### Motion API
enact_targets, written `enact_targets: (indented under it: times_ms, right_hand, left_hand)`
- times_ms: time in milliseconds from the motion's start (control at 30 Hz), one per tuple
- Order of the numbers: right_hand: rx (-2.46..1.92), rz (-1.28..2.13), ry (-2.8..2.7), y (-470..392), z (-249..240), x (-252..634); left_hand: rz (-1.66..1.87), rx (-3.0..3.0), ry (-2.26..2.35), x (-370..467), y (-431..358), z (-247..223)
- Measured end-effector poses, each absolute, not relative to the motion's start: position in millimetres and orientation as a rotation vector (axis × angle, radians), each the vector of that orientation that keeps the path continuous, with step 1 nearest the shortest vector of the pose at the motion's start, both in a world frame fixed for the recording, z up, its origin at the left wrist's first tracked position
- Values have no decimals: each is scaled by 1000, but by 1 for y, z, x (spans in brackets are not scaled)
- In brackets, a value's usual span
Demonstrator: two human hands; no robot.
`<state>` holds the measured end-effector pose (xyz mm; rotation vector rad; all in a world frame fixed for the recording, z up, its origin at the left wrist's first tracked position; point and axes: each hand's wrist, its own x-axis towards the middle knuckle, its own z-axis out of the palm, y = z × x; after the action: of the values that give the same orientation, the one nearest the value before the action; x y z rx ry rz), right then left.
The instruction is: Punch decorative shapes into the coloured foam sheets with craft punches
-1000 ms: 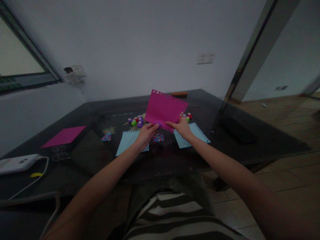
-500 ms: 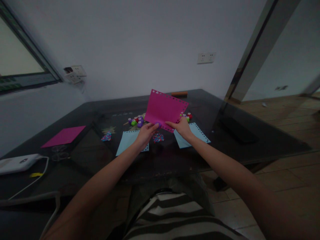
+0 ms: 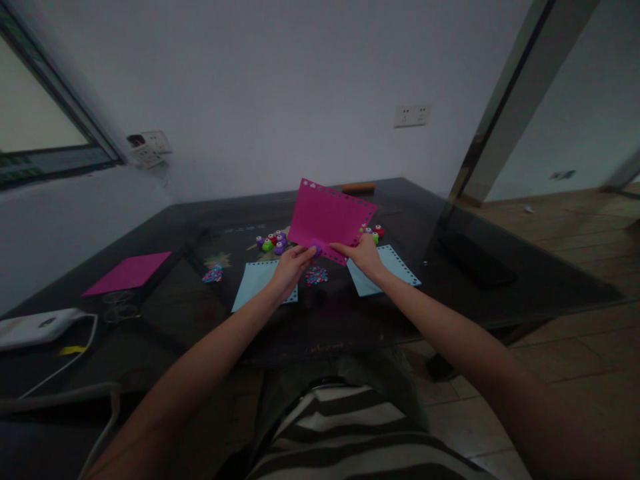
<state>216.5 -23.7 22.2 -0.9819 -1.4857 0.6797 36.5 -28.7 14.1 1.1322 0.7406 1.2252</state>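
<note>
A magenta sheet [image 3: 330, 217] with small shapes punched along its edges is held up, tilted, over the dark table. My left hand [image 3: 293, 268] is closed on a purple punch [image 3: 317, 250] at the sheet's lower edge. At the lower right edge my right hand [image 3: 364, 255] pinches the sheet between thumb and fingers. Beneath my hands lie a light blue sheet [image 3: 255, 283] on the left and another light blue sheet [image 3: 387, 270] on the right, both with punched edges. Colored paper bits [image 3: 317, 275] form a small pile between them.
Several colored punches [image 3: 273, 242] stand behind my left hand, more [image 3: 379, 231] behind my right. Further left are a second confetti pile [image 3: 213, 273], a magenta sheet [image 3: 129, 273] and a white device [image 3: 40, 328] with a cable. A black object [image 3: 475, 260] lies right.
The magenta sheet has shifted very slightly to the left at its top. Both hands keep their grip in nearly the same place.
</note>
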Motion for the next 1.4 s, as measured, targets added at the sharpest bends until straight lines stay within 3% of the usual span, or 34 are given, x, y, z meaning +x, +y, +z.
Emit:
enact_targets:
  times_ms: [1400]
  right_hand:
    - [-999,715,-1449,-17,12,215]
  left_hand:
    - [1271,1134,750,41,-29,10]
